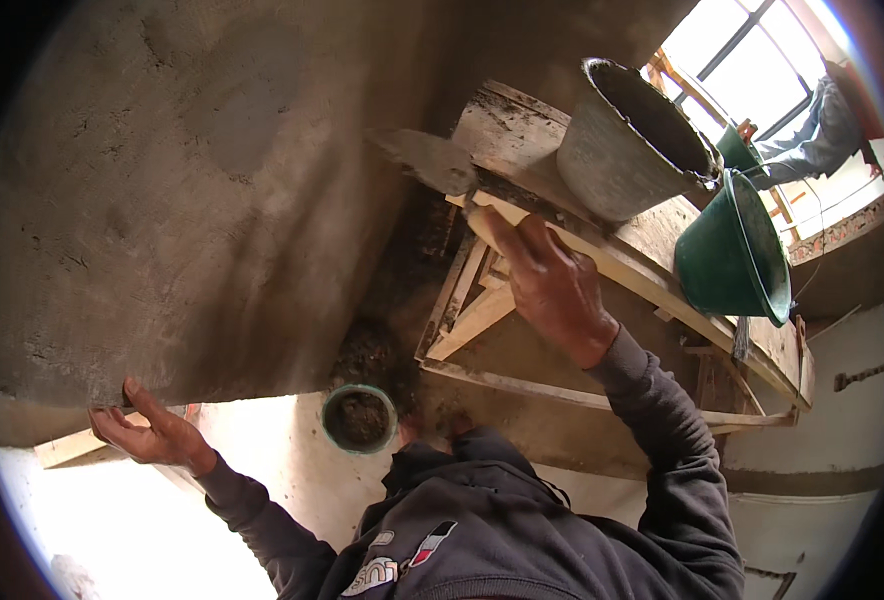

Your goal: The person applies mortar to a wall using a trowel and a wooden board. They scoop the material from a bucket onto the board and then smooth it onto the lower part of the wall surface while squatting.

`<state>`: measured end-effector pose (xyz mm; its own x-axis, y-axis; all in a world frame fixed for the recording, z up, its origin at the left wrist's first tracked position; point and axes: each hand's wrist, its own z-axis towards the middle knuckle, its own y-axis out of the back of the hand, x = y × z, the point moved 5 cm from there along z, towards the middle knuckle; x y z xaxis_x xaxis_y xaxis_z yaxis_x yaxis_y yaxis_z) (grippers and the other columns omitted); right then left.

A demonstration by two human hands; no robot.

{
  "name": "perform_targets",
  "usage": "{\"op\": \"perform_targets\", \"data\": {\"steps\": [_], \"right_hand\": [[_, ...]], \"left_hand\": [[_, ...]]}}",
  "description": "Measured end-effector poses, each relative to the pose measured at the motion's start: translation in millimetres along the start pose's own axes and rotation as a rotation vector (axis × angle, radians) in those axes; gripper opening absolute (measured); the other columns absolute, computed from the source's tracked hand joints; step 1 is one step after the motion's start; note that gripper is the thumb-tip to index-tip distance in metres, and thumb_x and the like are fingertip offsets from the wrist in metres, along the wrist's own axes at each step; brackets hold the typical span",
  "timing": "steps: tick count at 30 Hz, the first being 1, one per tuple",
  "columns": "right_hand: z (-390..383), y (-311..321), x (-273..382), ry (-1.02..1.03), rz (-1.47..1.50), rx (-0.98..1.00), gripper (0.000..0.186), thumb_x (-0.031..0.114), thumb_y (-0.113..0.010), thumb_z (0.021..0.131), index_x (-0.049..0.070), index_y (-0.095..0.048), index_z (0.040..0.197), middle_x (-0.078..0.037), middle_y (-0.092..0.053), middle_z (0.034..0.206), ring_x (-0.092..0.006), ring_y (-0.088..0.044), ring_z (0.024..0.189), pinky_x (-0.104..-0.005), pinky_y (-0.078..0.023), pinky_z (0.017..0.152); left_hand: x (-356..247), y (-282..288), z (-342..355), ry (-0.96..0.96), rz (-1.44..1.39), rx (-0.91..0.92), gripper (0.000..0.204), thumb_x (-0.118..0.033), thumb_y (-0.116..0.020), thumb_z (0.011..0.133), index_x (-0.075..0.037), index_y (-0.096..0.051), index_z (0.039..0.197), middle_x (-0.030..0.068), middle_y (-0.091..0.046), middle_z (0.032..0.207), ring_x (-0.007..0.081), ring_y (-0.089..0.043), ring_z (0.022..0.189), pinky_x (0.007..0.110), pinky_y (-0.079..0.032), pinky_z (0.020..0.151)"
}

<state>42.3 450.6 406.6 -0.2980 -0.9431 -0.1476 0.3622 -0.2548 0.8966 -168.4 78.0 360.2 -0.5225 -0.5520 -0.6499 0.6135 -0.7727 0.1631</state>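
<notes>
Gripping the pale wooden handle of a steel plastering trowel (432, 160), my right hand (552, 285) had its fingers (507, 235) clenched around the grip, the mortar-smeared pointed blade reaching out toward the grey, freshly rendered wall (182, 190). The blade sat at the wall's edge, just above the rough wooden scaffold plank (512, 130); whether it touched the render I could not tell.

My left hand (152, 430) was low, palm up, fingers (127, 420) curled loosely under the bottom edge of the plaster, holding nothing. A pale strip of timber (67, 447) lay just beside it.

Handling, as I judged it: the trowel was stiff and light by itself, but front-heavy once loaded with wet mortar, and the handle likely gritty or slick. Best hold was far forward on the wooden grip, near the shank, for control of the blade angle.

On the plank stood a grey, mortar-caked metal bucket (627, 145), tilted, and a green plastic bucket (732, 255) near it. Far below, a small round green-rimmed tub of dark mortar (359, 418) sat on the floor. Another person's grey sleeve (812, 145) showed by the bright window (752, 60).
</notes>
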Motion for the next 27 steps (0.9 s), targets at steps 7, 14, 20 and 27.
{"op": "perform_targets", "data": {"steps": [7, 14, 20, 27], "right_hand": [[-39, 25, -30, -0.084, 0.033, -0.076, 0.059, -0.003, -0.057, 0.07, 0.01, -0.052, 0.128, -0.006, -0.052, 0.087, -0.0221, -0.06, 0.069, -0.0334, -0.05, 0.054], [-79, 35, -71, -0.065, -0.115, 0.006, 0.056, -0.001, -0.058, 0.072, 0.01, -0.054, 0.127, -0.005, -0.05, 0.085, -0.0218, -0.059, 0.074, -0.0338, -0.049, 0.056], [-49, 30, -64, 0.02, -0.073, 0.066, 0.059, 0.0, -0.061, 0.072, 0.013, -0.052, 0.129, -0.006, -0.052, 0.09, -0.0216, -0.06, 0.081, -0.034, -0.053, 0.06], [-35, 22, -65, 0.015, -0.057, 0.134, 0.066, 0.0, -0.06, 0.072, 0.016, -0.046, 0.135, -0.006, -0.054, 0.098, -0.0215, -0.062, 0.085, -0.0313, -0.055, 0.061]], "left_hand": [[9, 6, 6, -0.051, 0.002, 0.026, 0.039, -0.02, -0.065, 0.089, 0.005, -0.049, 0.115, 0.0187, -0.048, 0.116, 0.0274, -0.053, 0.11, 0.045, -0.044, 0.095], [-4, 2, 2, -0.047, -0.043, 0.0, 0.038, -0.02, -0.065, 0.089, 0.004, -0.049, 0.114, 0.0186, -0.047, 0.117, 0.0269, -0.054, 0.107, 0.046, -0.044, 0.094], [5, 8, 7, -0.089, 0.005, 0.023, 0.036, -0.019, -0.063, 0.089, 0.003, -0.049, 0.114, 0.0191, -0.046, 0.119, 0.0275, -0.054, 0.107, 0.048, -0.043, 0.096], [-9, -10, 3, -0.1, -0.012, 0.027, 0.036, -0.021, -0.061, 0.091, 0.003, -0.049, 0.115, 0.0188, -0.049, 0.113, 0.0276, -0.052, 0.108, 0.049, -0.043, 0.095]]}}
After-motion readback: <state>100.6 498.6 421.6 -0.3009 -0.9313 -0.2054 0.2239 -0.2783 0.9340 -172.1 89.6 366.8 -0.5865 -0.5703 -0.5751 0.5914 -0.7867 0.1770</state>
